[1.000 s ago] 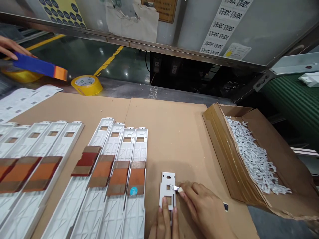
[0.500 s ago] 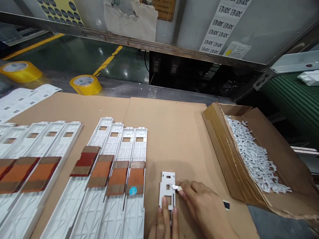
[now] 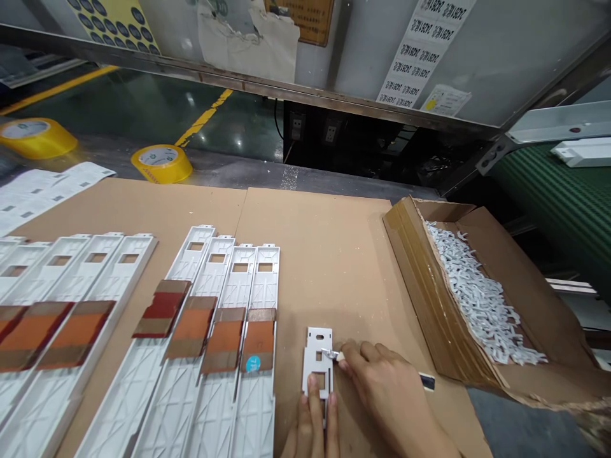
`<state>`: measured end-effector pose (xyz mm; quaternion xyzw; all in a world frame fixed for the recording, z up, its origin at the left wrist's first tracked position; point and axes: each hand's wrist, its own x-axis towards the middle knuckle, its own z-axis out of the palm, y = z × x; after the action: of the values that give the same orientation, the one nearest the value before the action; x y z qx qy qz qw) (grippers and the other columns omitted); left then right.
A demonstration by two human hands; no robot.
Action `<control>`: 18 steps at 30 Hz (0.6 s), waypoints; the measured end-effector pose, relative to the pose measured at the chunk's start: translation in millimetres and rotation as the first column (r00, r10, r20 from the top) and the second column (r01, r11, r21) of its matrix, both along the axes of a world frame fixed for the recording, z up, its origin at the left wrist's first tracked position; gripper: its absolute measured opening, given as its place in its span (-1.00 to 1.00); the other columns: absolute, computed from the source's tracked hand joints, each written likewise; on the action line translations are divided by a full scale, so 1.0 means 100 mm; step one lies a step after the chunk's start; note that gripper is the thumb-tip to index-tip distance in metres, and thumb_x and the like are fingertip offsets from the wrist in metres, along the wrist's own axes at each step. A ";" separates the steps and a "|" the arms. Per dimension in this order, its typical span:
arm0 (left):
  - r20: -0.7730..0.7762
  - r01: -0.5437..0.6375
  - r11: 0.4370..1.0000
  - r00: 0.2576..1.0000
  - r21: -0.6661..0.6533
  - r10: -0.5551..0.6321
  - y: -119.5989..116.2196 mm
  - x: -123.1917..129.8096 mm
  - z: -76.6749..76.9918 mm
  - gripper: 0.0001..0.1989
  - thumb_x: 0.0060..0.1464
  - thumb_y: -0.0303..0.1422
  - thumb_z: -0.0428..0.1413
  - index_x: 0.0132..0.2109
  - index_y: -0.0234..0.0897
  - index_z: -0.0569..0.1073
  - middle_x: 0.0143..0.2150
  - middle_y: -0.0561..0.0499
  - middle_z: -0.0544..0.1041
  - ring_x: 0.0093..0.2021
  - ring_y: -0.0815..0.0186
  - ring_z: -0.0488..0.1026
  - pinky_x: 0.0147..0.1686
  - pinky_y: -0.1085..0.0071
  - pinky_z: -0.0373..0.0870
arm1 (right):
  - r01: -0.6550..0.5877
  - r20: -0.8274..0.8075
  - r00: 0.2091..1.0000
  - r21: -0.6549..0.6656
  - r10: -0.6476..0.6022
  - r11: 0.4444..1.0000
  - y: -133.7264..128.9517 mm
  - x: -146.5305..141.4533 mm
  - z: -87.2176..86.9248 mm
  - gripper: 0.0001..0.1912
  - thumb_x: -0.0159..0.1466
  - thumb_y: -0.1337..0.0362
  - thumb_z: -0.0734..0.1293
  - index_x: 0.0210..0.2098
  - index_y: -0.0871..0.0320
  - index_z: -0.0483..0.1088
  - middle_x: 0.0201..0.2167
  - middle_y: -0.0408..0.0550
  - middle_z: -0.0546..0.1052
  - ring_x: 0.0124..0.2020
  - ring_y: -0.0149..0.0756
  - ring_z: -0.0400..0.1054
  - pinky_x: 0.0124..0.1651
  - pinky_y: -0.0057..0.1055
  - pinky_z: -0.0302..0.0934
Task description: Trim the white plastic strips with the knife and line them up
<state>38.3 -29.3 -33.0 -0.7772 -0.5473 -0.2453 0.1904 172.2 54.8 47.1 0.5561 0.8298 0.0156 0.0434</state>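
A small white plastic plate with cut-out holes lies on the cardboard in front of me. My left hand holds it down at its near end, one finger on top and others alongside. Pinched in my right hand is a small knife with a silvery blade. Its tip is at the middle square hole of the plate; whether it touches the edge I cannot tell. A dark strip shows beside my right hand, perhaps the end of the knife's handle.
Long white plastic panels with brown and orange tape lie to the left. An open cardboard box of small white plastic parts stands at right. Rolls of yellow tape and printed sheets are at the back left.
The view has shifted slightly, so most things appear a little further left. Both hands keep their hold, and the blade stays at the plate's middle hole.
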 end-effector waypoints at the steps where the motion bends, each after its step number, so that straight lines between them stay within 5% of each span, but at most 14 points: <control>1: 0.003 0.008 1.000 1.000 -0.011 -0.008 -0.01 0.00 -0.01 -0.62 0.17 -0.45 -0.27 -0.10 -0.35 0.42 -0.23 -0.19 0.58 -0.26 0.21 0.50 -0.27 0.32 0.30 | -0.009 0.007 1.000 0.002 0.009 1.000 0.01 0.00 0.00 -0.91 0.13 0.30 0.40 -0.35 0.04 0.40 -0.54 -0.19 0.47 -0.55 -0.27 0.37 -0.53 -0.37 -0.03; 12: -0.093 0.089 0.989 0.991 -0.117 -0.100 -0.07 -0.09 -0.05 -0.54 0.22 -0.28 -0.32 -0.03 -0.41 0.38 -0.13 -0.32 0.53 -0.23 0.12 0.51 -0.41 0.34 0.35 | -0.118 -0.068 0.991 -0.048 0.115 0.992 0.27 0.11 0.14 -0.91 0.20 0.22 0.34 -0.42 0.06 0.41 -0.51 -0.16 0.45 -0.45 -0.25 0.33 -0.39 -0.35 0.05; 18: -0.143 0.183 0.948 0.964 -0.261 -0.225 0.04 -0.26 0.21 -0.62 0.03 -0.38 0.06 0.04 -0.25 0.35 -0.10 -0.29 0.52 -0.23 0.12 0.50 -0.35 0.35 0.38 | 0.054 -0.329 0.938 -0.163 -0.106 0.985 0.12 0.28 0.24 -0.80 0.33 0.24 0.17 -0.18 -0.01 0.41 -0.45 -0.15 0.44 -0.37 -0.28 0.36 -0.34 -0.39 0.15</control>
<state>12.2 -25.4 -12.3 -0.8655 -0.4713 -0.1267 0.1127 200.1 66.4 71.2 0.5791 0.8004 -0.1444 -0.0566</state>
